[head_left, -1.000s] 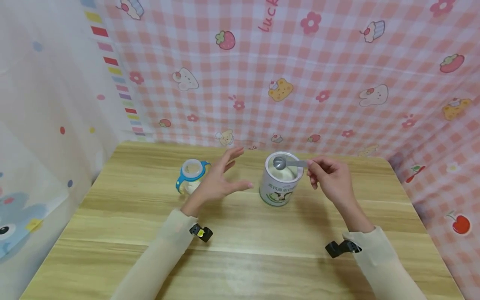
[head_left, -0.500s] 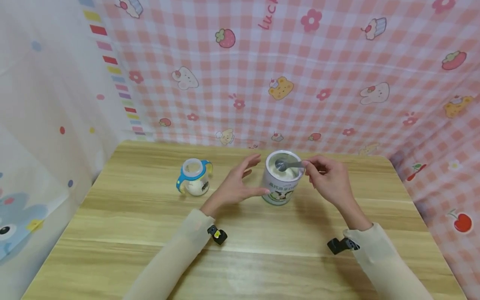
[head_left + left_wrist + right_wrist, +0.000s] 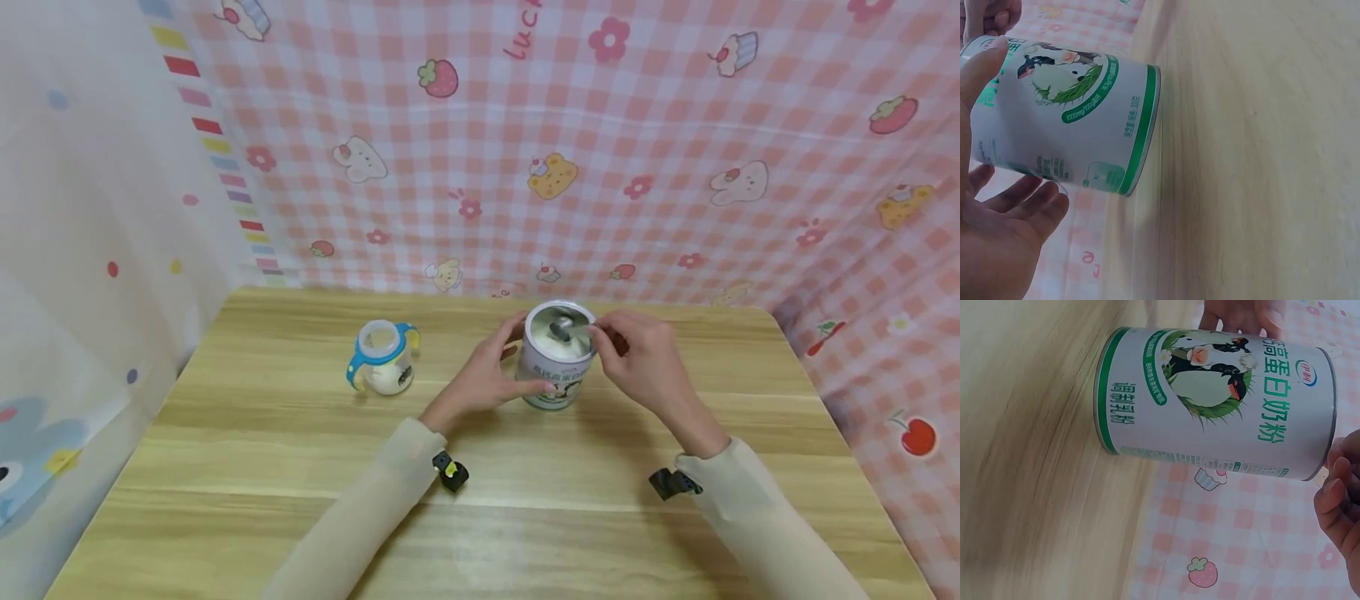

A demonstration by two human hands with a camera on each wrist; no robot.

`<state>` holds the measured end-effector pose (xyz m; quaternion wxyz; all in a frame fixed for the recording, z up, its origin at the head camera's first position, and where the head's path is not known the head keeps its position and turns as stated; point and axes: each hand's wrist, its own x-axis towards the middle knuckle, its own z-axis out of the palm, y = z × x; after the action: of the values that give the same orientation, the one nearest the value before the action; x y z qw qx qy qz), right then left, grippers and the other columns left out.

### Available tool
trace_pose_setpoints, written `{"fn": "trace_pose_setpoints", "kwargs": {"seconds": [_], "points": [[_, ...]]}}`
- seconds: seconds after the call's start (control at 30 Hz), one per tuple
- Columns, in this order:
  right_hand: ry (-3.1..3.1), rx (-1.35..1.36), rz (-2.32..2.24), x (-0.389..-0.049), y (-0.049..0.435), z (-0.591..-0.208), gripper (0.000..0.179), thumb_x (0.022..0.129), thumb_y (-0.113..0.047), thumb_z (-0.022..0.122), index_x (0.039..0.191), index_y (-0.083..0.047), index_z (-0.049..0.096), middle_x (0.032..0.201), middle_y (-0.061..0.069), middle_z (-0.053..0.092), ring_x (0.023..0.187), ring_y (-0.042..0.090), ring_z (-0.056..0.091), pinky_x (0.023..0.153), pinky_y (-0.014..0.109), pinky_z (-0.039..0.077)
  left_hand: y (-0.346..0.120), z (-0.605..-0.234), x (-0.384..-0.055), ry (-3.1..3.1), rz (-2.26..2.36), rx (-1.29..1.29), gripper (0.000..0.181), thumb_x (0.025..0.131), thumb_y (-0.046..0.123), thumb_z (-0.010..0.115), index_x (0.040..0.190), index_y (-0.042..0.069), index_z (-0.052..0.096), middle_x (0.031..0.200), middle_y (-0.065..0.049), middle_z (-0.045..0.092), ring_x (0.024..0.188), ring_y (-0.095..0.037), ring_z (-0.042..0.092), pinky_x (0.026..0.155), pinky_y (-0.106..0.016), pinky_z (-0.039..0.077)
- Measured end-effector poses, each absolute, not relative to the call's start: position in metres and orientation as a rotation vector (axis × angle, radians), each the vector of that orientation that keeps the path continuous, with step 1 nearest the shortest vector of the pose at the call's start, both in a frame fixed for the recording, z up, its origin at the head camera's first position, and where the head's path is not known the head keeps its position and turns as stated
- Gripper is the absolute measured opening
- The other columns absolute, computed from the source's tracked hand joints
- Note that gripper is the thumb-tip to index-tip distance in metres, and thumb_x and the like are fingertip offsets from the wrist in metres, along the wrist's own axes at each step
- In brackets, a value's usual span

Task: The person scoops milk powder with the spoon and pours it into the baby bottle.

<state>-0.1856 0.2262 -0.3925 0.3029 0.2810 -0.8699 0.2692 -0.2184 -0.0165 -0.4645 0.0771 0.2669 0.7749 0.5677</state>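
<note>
An open milk powder can [image 3: 551,368] with a cow picture stands upright on the table, pale powder inside. My left hand [image 3: 487,375] holds its left side, thumb across the front and fingers behind; the left wrist view shows the thumb against the can [image 3: 1085,119] and the fingers curving round beyond it. My right hand [image 3: 641,358] pinches the handle of a grey measuring scoop [image 3: 561,328], whose bowl is inside the can's mouth just over or at the powder. In the right wrist view, the right fingertips [image 3: 1334,495] are beside the rim and the scoop is hidden.
A baby bottle [image 3: 390,373] with a blue collar and two handles stands lidless to the left, something pale inside. The wooden table [image 3: 480,533] ends at a pink checked cloth [image 3: 487,150] behind. Cloths also hang at both sides.
My left hand has moved right, from near the bottle to the can, and now holds it. My right hand has shifted slightly left, lowering the scoop into the can.
</note>
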Motion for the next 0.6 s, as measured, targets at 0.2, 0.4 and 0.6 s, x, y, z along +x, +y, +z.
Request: {"fn": "trace_pose_setpoints", "kwargs": {"seconds": [0.2,0.4,0.6], "points": [[-2.328,0.778,0.669,-0.1867,0.2228,-0.3914,0.004,0.090,0.000,0.073,0.086,-0.001,0.073,0.068,0.004,0.060,0.055,0.005,0.045,0.047,0.014,0.036,-0.0110,-0.4679,-0.2198,2.300,1.738,0.811,0.100,0.079,0.031,0.091,0.159,0.033,0.030,0.151,0.002,0.051,0.142,-0.016,0.048,0.120,-0.042,0.043],[-2.376,0.791,0.653,-0.1881,0.2193,-0.3874,0.005,0.090,-0.001,0.072,0.085,-0.001,0.072,0.072,0.006,0.064,0.057,0.008,0.050,0.048,0.020,0.043,-0.0099,-0.4686,-0.2191,2.297,1.743,0.780,0.098,0.082,0.031,0.089,0.160,0.030,0.029,0.150,0.002,0.051,0.142,-0.018,0.047,0.120,-0.041,0.043],[-2.431,0.823,0.620,-0.1901,0.2158,-0.3836,0.007,0.091,-0.002,0.069,0.084,-0.001,0.071,0.074,0.008,0.067,0.060,0.010,0.053,0.049,0.021,0.045,-0.0089,-0.4705,-0.2193,2.301,1.738,0.760,0.097,0.081,0.033,0.089,0.159,0.031,0.031,0.149,0.003,0.051,0.142,-0.017,0.048,0.121,-0.041,0.043]]}}
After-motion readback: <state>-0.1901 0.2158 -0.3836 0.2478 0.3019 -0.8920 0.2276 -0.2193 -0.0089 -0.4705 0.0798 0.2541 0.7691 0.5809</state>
